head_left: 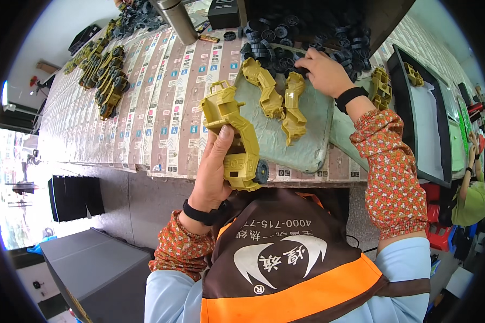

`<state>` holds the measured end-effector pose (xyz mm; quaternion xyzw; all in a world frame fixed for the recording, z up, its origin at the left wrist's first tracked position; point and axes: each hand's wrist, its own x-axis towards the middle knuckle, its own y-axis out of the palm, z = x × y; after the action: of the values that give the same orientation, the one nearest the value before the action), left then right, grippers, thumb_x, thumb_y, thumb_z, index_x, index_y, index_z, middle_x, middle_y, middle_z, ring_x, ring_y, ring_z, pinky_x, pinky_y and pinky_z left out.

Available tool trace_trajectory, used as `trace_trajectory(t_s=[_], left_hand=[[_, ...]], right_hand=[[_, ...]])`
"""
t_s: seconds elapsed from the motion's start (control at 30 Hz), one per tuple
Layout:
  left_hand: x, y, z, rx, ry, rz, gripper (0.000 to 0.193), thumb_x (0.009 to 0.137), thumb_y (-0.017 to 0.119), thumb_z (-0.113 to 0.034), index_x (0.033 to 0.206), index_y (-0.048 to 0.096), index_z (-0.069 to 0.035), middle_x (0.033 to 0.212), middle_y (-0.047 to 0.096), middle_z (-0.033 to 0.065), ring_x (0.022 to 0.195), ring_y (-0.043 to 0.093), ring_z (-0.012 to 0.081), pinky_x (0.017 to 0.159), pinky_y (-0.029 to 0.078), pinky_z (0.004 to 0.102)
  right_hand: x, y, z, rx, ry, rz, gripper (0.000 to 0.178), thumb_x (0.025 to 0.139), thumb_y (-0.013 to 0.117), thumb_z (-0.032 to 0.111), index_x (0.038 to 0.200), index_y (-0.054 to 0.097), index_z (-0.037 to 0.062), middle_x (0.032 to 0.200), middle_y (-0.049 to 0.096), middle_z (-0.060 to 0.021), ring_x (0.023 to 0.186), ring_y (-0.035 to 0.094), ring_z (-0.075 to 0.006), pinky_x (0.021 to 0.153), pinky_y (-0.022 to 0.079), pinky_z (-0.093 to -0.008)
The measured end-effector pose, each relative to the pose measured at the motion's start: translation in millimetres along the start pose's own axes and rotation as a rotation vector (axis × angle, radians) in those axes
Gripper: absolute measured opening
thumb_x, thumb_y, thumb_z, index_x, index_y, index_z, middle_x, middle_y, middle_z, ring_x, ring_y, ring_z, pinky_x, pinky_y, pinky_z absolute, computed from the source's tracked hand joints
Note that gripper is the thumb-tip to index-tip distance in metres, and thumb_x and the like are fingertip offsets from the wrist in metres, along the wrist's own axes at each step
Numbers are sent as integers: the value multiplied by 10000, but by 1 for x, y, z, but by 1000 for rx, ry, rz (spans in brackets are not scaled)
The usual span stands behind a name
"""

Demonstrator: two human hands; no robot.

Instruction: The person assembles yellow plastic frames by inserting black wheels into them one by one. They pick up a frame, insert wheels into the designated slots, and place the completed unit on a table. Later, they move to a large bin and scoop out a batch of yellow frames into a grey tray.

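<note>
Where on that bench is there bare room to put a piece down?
Free: the printed table cover between the row of olive toy bodies at the left and the grey pad. Crowded: the black wheel pile at the far edge, where the right hand reaches, and the pad's top.

Assembled olive toy vehicles [106, 81] lined up far left on the table [161, 97]; steel cylinder [176, 20] upright; dark tray [423, 118] right
</note>
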<state>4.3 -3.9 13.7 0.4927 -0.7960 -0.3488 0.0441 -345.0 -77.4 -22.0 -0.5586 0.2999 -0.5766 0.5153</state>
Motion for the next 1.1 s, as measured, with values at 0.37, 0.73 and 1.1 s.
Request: trace_trajectory(t_s=[0.37,0.73,1.1], left_hand=[[7,-6,-2,51,63,32,493,1055,582,-402,1410,499,-71,1203,655,98,1075,680,194,909,592,361],[8,-2,-6,125,18,134,538,998,661,-452,1312,522,-38,1024,675,114,884,733,226,711,631,339],[3,7,8,166,69,66,591,994,712,-268,1437,357,-106,1174,643,101,946,716,208,745,621,338]], right_hand=[[-39,18,-21,-51,25,115,210,808,584,1,1013,539,10,997,585,-218,979,590,-442,848,493,-505],[-45,-40,53,481,260,-119,184,944,623,73,1091,545,-7,925,689,-199,814,690,-368,704,542,-423],[-62,-39,191,1218,421,-182,266,916,693,-16,1178,654,-36,936,675,-70,842,643,-103,707,578,-293]])
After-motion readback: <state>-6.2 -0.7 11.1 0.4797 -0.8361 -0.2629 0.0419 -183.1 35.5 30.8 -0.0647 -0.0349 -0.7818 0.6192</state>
